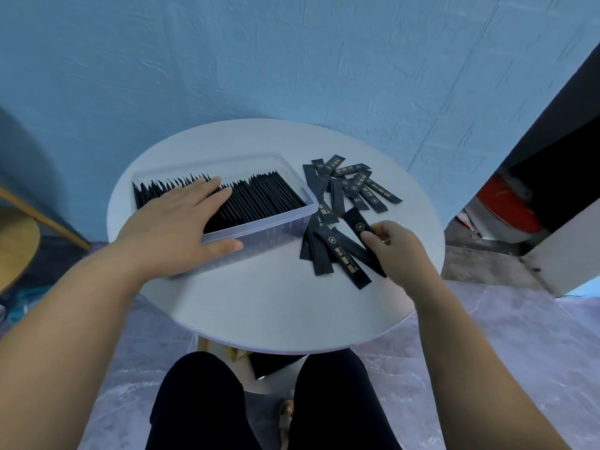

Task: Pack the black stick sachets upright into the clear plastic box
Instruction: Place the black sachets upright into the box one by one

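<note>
Atop one box, left hand lies flat; right hand pinches one sachet.

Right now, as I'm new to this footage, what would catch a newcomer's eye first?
The clear plastic box, left on the round white table, is packed with upright black sachets, and the left hand rests flat on them. Right of it lies a loose pile of sachets, where the right hand pinches one sachet.

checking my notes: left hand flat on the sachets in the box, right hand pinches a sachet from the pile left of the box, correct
No. The head view shows the pile right of the box, not left. The left hand does lie flat on the packed sachets; the right hand pinches a sachet.
</note>
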Motion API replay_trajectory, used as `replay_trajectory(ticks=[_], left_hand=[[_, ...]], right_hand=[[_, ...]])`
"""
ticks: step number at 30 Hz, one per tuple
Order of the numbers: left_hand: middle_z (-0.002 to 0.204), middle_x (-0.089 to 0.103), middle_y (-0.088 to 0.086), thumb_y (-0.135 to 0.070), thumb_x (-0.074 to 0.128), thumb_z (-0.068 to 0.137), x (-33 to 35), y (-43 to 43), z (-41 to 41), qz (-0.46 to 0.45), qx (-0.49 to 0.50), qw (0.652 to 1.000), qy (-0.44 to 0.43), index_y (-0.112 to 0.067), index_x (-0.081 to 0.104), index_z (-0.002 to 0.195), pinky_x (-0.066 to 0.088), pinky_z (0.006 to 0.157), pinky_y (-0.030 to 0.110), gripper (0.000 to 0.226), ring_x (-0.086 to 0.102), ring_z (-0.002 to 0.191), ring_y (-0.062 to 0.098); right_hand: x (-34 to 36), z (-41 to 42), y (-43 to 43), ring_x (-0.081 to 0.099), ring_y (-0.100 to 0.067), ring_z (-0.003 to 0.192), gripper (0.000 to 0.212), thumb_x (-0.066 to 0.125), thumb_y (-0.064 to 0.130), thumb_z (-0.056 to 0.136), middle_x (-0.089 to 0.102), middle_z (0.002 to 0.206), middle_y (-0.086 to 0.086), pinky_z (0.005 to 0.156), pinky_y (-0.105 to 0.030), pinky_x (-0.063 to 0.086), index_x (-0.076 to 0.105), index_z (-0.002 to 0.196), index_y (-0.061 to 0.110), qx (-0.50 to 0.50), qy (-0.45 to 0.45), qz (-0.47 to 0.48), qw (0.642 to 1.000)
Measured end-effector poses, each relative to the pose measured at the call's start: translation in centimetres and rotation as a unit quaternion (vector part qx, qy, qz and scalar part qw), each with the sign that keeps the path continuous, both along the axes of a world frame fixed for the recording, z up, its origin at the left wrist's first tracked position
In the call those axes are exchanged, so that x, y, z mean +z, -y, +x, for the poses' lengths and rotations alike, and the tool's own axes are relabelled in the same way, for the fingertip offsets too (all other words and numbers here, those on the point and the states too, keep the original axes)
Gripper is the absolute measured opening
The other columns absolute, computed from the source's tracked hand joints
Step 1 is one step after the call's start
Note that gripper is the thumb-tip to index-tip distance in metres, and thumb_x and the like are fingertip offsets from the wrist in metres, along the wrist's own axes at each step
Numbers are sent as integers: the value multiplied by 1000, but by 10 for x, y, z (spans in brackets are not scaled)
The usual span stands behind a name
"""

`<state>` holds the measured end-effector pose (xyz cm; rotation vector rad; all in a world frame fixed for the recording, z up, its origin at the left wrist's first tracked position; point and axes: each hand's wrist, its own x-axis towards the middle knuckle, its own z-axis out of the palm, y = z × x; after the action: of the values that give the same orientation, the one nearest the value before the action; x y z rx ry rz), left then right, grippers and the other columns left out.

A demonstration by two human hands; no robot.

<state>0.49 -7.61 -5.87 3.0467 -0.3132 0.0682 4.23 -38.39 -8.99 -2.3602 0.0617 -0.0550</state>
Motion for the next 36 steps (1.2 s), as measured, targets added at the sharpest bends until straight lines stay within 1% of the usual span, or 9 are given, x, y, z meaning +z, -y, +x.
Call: replay_trajectory(ticks=[4,6,12,16,18,23,27,31,36], left_hand=[[159,-2,-11,-86,3,53,-1,-1,1,4,1,1000,2,-31,5,151,3,116,26,112,0,146,8],[159,-2,-11,-85,2,52,-2,0,1,4,3,1000,1,-31,4,151,2,116,26,113,-1,146,8],[159,-1,-9,-84,3,53,-3,-1,2,3,-1,1000,4,-29,6,151,2,117,26,113,1,146,10],[159,0,-8,-85,4,53,-3,-1,2,1,-1,1000,4,-29,7,151,2,117,26,113,1,146,10],[159,-1,-9,-85,5,54,-2,0,2,6,1,1000,2,-30,5,151,1,116,26,112,0,146,10],[159,-3,-10,-87,5,56,-3,0,2,15,3,1000,-3,-30,3,151,-1,116,25,110,-2,146,8],[159,-6,-9,-90,16,70,-1,1,2,24,8,1000,-16,-30,1,151,-1,117,26,102,-5,146,9],[159,-5,-10,-84,2,54,-3,1,1,9,3,1000,-5,-30,2,151,-1,116,25,111,-4,146,9],[159,-6,-9,-83,1,53,-2,1,1,-1,2,1000,0,-30,2,151,-3,115,24,112,-5,146,9]], right_hand=[[-9,0,-18,47,-22,111,56,62,54,80,54,117,0,95,-35,40,54,124,19,26,-21,-86,996],[-13,2,-22,47,-23,113,67,66,58,74,52,119,-2,96,-37,41,52,126,19,32,-31,-139,989],[-8,6,-21,57,-27,84,35,66,45,81,60,83,-5,69,-35,43,56,88,11,56,-77,-140,986],[-6,4,-20,51,-21,71,31,62,39,86,54,77,-4,57,-30,36,49,81,11,57,-70,-144,985],[-2,4,-17,45,-12,64,24,60,33,89,51,74,1,54,-26,31,45,83,15,46,-62,-115,990],[16,0,-20,51,-14,50,14,54,16,93,64,75,-2,48,-22,43,48,105,11,24,-32,119,992],[35,3,-40,48,-11,48,7,52,17,93,61,71,-1,44,-18,45,50,100,16,89,-23,128,988],[49,10,-54,47,-11,45,4,52,17,93,59,64,0,45,-22,44,52,96,19,115,-28,147,982],[56,14,-59,48,-9,43,7,51,20,95,59,63,-1,44,-19,45,53,88,19,113,-28,147,982]])
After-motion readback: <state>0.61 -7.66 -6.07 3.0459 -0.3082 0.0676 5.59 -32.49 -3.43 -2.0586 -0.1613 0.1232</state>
